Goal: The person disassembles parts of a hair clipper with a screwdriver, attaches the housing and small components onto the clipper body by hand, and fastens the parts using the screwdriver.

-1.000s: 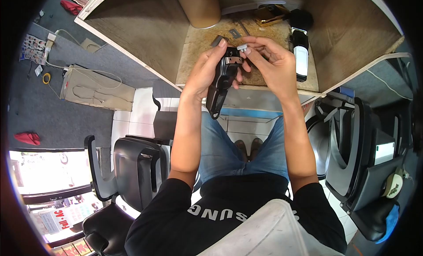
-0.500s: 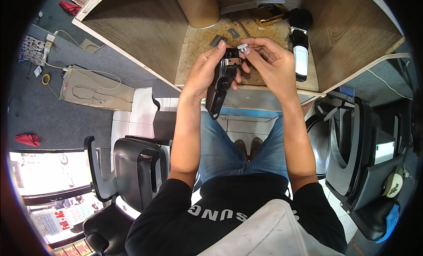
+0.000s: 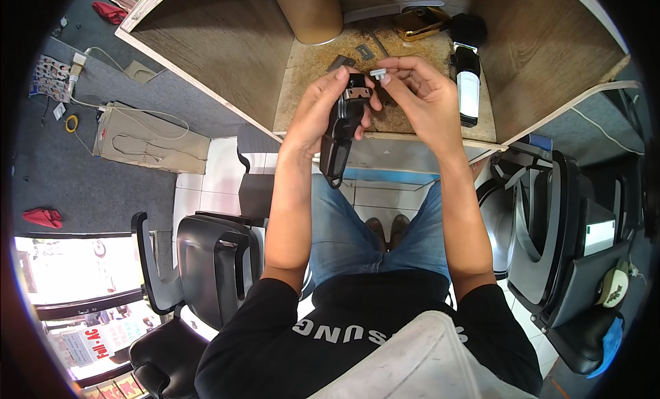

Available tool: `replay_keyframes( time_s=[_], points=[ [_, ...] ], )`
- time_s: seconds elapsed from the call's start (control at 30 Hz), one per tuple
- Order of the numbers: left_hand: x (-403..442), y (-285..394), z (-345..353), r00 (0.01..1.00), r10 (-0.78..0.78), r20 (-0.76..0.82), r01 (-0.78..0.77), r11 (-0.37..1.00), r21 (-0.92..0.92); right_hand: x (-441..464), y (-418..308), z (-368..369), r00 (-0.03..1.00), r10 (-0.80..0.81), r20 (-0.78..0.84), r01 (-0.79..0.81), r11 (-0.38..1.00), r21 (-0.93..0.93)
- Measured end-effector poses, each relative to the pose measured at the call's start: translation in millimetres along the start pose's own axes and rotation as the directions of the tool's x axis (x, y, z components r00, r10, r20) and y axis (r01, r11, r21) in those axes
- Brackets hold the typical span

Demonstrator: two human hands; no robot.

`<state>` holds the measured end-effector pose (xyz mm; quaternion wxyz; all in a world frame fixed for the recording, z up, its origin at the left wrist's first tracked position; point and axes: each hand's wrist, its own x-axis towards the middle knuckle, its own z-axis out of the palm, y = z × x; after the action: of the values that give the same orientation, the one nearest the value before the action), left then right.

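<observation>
My left hand (image 3: 315, 112) is wrapped round a black hair clipper (image 3: 339, 134), its blade end pointing away from me with a coppery metal strip showing there. Between the thumb and fingers of my right hand (image 3: 432, 102) is a small pale grey plastic piece with short prongs (image 3: 379, 74). It is close to the clipper's head, with a small gap between them. Behind my hands, a small flat metal plate with a cutout (image 3: 364, 52) lies on the shelf. A dark flat part (image 3: 339, 63) rests beside my left thumb.
On the worn wooden shelf (image 3: 298, 68) are a black-and-white clipper (image 3: 469, 90), a gold trimmer (image 3: 417, 26) and a brown cylinder (image 3: 313, 17). Wooden side panels stand left and right. Black chairs (image 3: 214, 261) flank me, and a cardboard box (image 3: 151, 139) is at left.
My left hand has shifted slightly left and tilted the clipper, so the gap to the grey piece is wider. My right hand has barely moved.
</observation>
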<state>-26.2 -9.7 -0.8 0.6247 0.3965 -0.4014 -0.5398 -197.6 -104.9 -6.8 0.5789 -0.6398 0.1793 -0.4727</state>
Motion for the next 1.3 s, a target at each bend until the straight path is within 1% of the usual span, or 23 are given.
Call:
replay_keyframes(
  time_s=[0.13,0.2,0.3,0.5,0.73,0.93,1.0,1.13,1.23,1.3],
  points=[
    [-0.5,0.0,3.1,1.0,0.011,0.007,-0.011,0.996,0.085,-0.6,-1.4,-0.7,0.998,-0.003,0.056,0.004,1.0,-0.02],
    [-0.4,2.0,4.5,1.0,0.004,0.008,-0.005,0.993,0.115,-1.2,-3.7,0.2,0.997,-0.04,0.069,0.041,0.999,-0.018],
    [-0.6,-1.2,5.6,0.999,0.007,-0.037,-0.004,0.997,0.079,-1.2,-5.3,1.5,0.996,-0.052,0.068,0.054,0.998,-0.031],
    [-0.7,-0.4,6.7,0.997,-0.015,-0.071,0.022,0.995,0.094,-1.3,-7.2,1.4,0.994,-0.054,0.096,0.057,0.998,-0.034],
    [0.0,0.1,7.0,0.998,-0.01,-0.066,0.014,0.997,0.07,-2.0,-4.1,1.3,0.989,-0.088,0.116,0.095,0.994,-0.055],
    [0.0,0.1,6.7,0.998,-0.006,-0.059,0.01,0.997,0.073,-2.4,-3.2,2.2,0.995,-0.021,0.099,0.022,1.0,-0.006],
    [0.0,0.8,7.0,0.999,0.003,-0.035,0.001,0.996,0.091,-2.0,-4.2,2.3,0.994,-0.049,0.093,0.052,0.998,-0.033],
    [-0.5,0.9,8.1,0.999,-0.002,-0.041,0.005,0.996,0.09,-0.3,1.0,1.4,0.988,-0.12,0.099,0.131,0.985,-0.116],
    [-0.5,0.7,8.0,0.999,-0.006,-0.038,0.009,0.996,0.093,-1.3,-2.3,0.8,0.993,-0.014,0.12,0.022,0.998,-0.066],
    [-0.1,0.0,6.8,0.999,-0.011,-0.032,0.015,0.995,0.098,-1.7,-5.7,2.6,0.995,0.028,0.1,-0.025,0.999,-0.039]
  ],
)
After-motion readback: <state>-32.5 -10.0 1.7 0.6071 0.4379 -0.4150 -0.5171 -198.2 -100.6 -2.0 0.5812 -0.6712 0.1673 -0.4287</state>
